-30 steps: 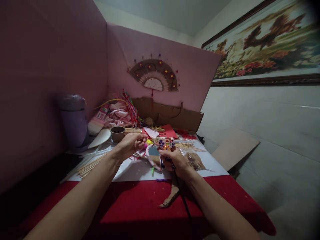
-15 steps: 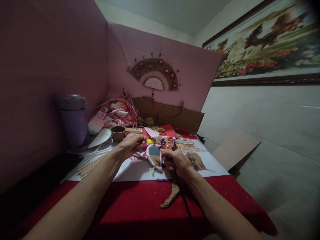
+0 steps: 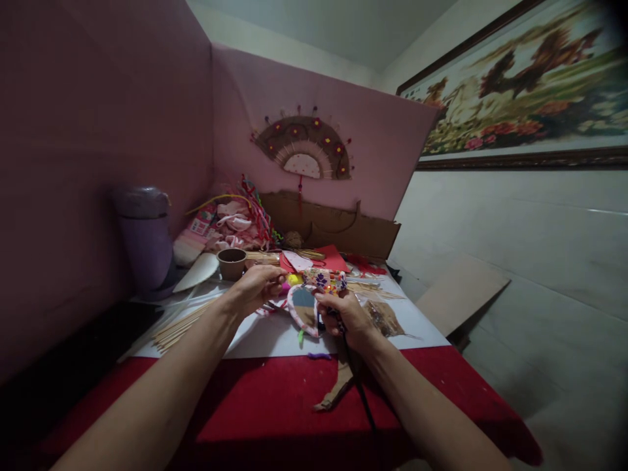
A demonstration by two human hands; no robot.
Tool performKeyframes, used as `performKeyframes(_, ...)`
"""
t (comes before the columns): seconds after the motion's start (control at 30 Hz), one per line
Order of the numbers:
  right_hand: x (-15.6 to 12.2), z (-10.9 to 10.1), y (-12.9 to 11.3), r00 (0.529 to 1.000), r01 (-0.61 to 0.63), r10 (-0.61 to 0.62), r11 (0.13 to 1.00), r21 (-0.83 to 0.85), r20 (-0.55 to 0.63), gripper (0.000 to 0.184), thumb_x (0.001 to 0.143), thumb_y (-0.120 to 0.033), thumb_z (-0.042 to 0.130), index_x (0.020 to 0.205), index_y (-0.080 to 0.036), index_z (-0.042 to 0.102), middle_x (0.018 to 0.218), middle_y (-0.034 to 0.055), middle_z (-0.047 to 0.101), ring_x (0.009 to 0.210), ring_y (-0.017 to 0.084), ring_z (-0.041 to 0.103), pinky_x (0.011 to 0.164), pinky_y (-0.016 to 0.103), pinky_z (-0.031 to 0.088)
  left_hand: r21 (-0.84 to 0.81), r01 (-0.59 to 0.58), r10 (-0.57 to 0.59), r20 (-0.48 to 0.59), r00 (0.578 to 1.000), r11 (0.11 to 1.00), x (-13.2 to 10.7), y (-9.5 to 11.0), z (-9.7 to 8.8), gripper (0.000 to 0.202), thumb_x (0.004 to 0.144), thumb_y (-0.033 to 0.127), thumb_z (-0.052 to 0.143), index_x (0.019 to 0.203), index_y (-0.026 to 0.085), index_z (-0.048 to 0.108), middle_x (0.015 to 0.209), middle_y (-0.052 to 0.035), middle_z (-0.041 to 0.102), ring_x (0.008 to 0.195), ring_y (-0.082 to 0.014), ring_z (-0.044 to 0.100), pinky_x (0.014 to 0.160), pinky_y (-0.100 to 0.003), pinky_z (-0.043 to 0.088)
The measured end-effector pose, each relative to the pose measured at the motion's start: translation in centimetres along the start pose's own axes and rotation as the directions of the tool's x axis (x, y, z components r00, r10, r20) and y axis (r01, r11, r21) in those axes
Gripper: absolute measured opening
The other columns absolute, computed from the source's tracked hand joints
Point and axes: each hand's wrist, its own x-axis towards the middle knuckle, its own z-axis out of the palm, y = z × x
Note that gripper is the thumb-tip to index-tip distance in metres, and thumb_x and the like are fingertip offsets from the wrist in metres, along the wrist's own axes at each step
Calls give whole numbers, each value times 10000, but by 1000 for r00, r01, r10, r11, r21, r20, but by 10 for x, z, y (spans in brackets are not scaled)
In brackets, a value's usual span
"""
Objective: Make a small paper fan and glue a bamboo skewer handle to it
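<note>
Over the desk [image 3: 417, 386], back from its front edge, the right hand [image 3: 346, 315] closes on a floral strip [image 3: 324, 280]; the left hand [image 3: 259, 286] has fingers pinched together beside it, any thread there too fine to tell. The oval panel [image 3: 303, 301] looks edged; the strip seems unfinished.

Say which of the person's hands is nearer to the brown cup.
Left. The left hand is close by, just right of the brown cup and a little nearer the camera; the right hand is farther right, holding the flower-patterned piece.
</note>
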Motion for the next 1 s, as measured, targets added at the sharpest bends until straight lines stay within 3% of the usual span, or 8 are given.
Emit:
performKeyframes(0.27, 2, 0, 2, 1000, -6, 6, 1000, 17, -2, 228, 644, -300, 667, 630, -153, 493, 485, -59, 474, 303, 21, 283, 261, 159, 208, 10, 29, -29, -34, 999, 1000, -3, 2, 6, 144, 702, 137, 521, 569, 128, 466, 497, 50, 377, 369, -18, 269, 370, -173, 190)
performKeyframes(0.43, 2, 0, 2, 1000, -27, 27, 999, 19, 2, 238, 651, -296, 662, 608, -154, 476, 474, -61, 457, 315, 20, 278, 267, 153, 198, 15, 62, -61, -83, 995, 998, 0, 2, 5, 198, 703, 155, 437, 527, 181, 351, 451, 83, 258, 328, -26, 191, 354, -187, 88)
performKeyframes(0.63, 2, 2, 3, 999, -39, 39, 999, 23, 2, 240, 649, -303, 664, 613, -154, 479, 479, -55, 462, 321, 28, 286, 265, 157, 194, 8, 25, -23, -196, 980, 1000, 4, -1, -2, 330, 700, 204, 470, 508, 218, 202, 409, 108, 173, 313, -17, 108, 359, -192, 31)
performKeyframes(0.87, 3, 2, 3, 996, -90, 90, 996, 23, 0, 246, 648, -308, 669, 634, -157, 475, 477, -59, 456, 310, 25, 281, 259, 154, 178, -33, 63, -67, -142, 988, 997, 2, -4, 1, 174, 683, 201, 479, 544, 178, 377, 443, 90, 252, 322, -24, 186, 362, -182, 78)
performKeyframes(1.0, 5, 0, 7, 998, -68, 68, 997, 26, 4, 237, 670, -312, 660, 659, -153, 484, 505, -52, 472, 323, 26, 296, 266, 149, 190, -47, 79, -84, -114, 990, 996, 3, -8, 2, 137, 631, 146, 481, 526, 167, 395, 455, 70, 297, 339, -35, 245, 355, -180, 134)
